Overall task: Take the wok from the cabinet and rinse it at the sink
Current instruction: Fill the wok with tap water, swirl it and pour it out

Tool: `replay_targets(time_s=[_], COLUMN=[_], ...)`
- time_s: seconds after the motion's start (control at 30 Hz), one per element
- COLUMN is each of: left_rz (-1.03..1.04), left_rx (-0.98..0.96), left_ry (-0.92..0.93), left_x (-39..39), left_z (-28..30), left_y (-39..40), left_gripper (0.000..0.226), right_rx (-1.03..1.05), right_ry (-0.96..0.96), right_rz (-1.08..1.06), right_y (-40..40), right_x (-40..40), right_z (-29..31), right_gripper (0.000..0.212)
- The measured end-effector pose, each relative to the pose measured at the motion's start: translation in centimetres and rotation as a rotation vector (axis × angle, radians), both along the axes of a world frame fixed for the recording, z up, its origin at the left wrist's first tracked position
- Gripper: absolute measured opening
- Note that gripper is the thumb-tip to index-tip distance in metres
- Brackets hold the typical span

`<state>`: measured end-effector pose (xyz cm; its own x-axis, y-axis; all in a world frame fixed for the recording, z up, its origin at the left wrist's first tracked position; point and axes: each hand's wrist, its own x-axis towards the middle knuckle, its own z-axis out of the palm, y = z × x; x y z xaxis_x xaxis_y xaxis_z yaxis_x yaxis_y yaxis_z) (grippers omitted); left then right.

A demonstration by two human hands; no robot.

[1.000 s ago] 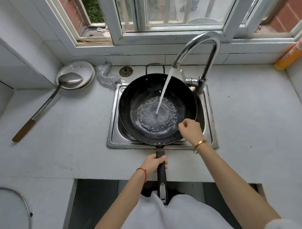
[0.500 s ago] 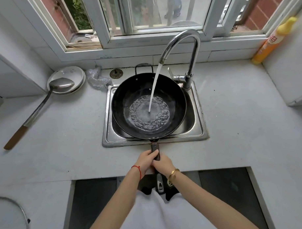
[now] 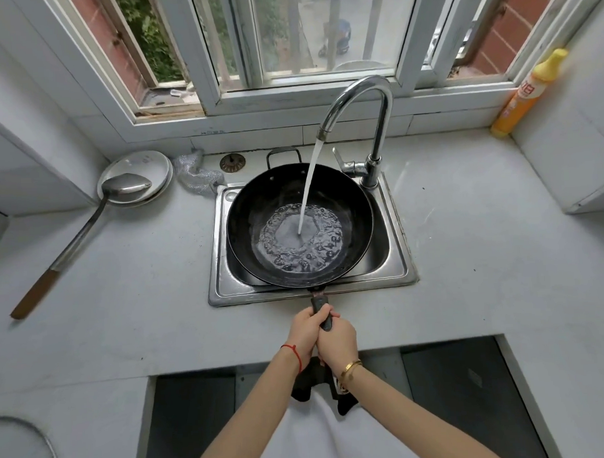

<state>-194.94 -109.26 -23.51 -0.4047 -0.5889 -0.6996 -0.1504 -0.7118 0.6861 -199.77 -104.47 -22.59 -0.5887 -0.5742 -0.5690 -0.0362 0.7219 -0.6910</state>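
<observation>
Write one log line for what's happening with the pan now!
black round metal wok in steel sink | faucet running | left hand, right hand gripping handle

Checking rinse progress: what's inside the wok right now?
Inside the wok: a bubbling water pool fed by the faucet stream. The bottom under the foam is hidden.

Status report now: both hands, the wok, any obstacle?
Left hand and right hand both gripping the handle. Wok over sink, tap water filling it. Nothing in the way.
</observation>
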Motion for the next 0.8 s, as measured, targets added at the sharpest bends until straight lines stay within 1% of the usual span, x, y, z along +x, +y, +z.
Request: replay_targets(time_s=[0.1, 0.17, 0.27, 0.33, 0.43, 0.5, 0.57, 0.7, 0.8], left_rz=[0.044, 0.056, 0.039, 0.025, -0.006, -0.029, -0.041, -0.010, 0.017], left_rx=[0.069, 0.111, 0.123, 0.109, 0.043, -0.027, -0.097, -0.192, -0.224], left_ry=[0.092, 0.171, 0.253, 0.277, 0.250, 0.189, 0.117, 0.030, -0.010], left_x=[0.0, 0.1, 0.2, 0.1, -0.2, -0.2, -0.2, 0.1, 0.3], left_z=[0.2, 0.3, 0.5, 1.0, 1.6, 1.8, 1.8, 1.9, 2.4], left_y=[-0.1, -0.3, -0.6, -0.7, -0.7, -0.8, -0.8, -1.0, -1.3], left_gripper=[0.014, 0.014, 0.013, 0.012, 0.011, 0.010, 0.009, 0.007, 0.011], right_rx=[-0.044, -0.066, -0.069, -0.080, -0.117, -0.133, -0.139, -0.128, -0.128], right_ry=[0.051, 0.087, 0.114, 0.126, 0.131, 0.096, 0.030, -0.143, -0.207], right_rz=[0.027, 0.037, 0.046, 0.069, 0.077, 0.077, 0.071, 0.023, 0.000], right_y=[0.1, 0.1, 0.3, 0.6, 0.8, 0.9, 1.0, 0.5, -0.1], right_x=[-0.1, -0.1, -0.2, -0.5, -1.3, -1.5, -1.4, -1.2, -0.8], right_z=[0.8, 1.2, 1.6, 1.9, 2.6, 2.9, 3.0, 3.1, 3.7], right_gripper=[0.014, 0.016, 0.018, 0.018, 0.010, 0.009, 0.012, 0.014, 0.014])
